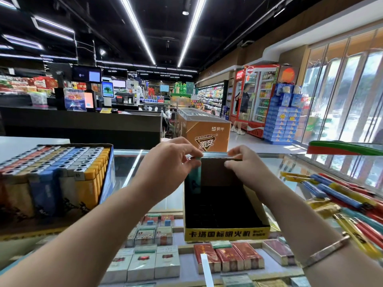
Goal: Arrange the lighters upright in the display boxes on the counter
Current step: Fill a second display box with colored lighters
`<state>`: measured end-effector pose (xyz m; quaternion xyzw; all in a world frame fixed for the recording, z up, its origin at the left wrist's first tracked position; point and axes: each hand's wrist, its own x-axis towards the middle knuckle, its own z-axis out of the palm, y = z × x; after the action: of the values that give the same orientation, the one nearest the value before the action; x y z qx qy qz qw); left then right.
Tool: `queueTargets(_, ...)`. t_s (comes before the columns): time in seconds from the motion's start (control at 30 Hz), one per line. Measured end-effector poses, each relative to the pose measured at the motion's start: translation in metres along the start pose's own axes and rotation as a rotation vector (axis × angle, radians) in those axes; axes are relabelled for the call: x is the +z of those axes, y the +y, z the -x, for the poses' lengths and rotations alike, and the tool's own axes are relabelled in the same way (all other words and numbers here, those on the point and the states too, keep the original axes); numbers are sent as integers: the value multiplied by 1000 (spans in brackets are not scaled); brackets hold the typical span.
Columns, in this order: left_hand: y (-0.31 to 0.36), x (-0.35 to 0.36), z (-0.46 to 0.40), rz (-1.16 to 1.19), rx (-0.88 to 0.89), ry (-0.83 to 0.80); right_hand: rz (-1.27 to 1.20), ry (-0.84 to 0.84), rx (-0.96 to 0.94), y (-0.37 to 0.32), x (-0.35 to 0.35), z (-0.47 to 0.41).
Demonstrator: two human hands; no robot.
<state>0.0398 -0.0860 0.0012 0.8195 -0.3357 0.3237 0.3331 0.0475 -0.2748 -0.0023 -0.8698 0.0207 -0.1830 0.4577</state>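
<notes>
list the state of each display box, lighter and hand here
left display box: full of upright lighters
yellow display box: nearly empty
teal lighter: upright in the back left corner
left hand: grip on the teal lighter's top
right hand: pinching the box's back rim
loose lighters: lying flat

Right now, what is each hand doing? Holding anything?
Left hand: closed, pinching a teal lighter at the back left corner of the box.
Right hand: fingers pinched on the box's back edge; no lighter visible in it.

A convenience shop: glass counter (pixel 132 162) over cigarette packs (pixel 143 264), drink fridges (pixel 257 96), checkout screens (pixel 107 89).
</notes>
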Motion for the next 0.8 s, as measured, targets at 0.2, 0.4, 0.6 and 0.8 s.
queueTargets(0.2, -4, -3, -2, -126, 60, -60, 39, 29, -28, 3, -4, -3)
queueTargets(0.4, -5, -3, -2, -220, 100, -121, 55, 5, 8, 2, -4, -1)
queueTargets(0.6, -19, 3, 2, -75, -128, -148, 105, 23, -13, 3, 0, 1)
queueTargets(0.8, -21, 4, 3, 13, -213, -177, 94, 151, -109, 3, -10, -1)
